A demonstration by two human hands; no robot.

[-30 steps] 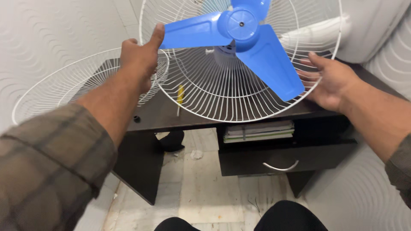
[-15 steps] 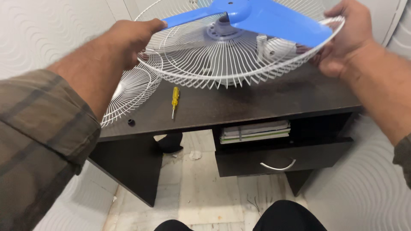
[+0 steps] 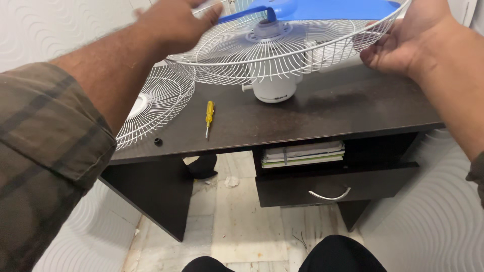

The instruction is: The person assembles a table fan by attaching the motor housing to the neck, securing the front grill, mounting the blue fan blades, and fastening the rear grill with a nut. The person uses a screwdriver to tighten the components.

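Both hands, left hand (image 3: 174, 22) and right hand (image 3: 403, 43), fingers curled closed on rear guard (image 3: 282, 55) rim, blue blade (image 3: 322, 7) fitted, motor housing (image 3: 275, 90) on desk (image 3: 327, 116); front guard (image 3: 156, 106) and screwdriver (image 3: 208, 115) below left fingers, unattached.

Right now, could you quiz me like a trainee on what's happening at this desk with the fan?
1. True or false: the yellow screwdriver lies on the desk.
2. Which colour are the fan blades: A red, B blue, C green?
3. What do the left hand and right hand both grip?

Key:
1. True.
2. B.
3. The rim of the white wire guard; the motor housing under it stands on the desk. A second guard lies to the left.
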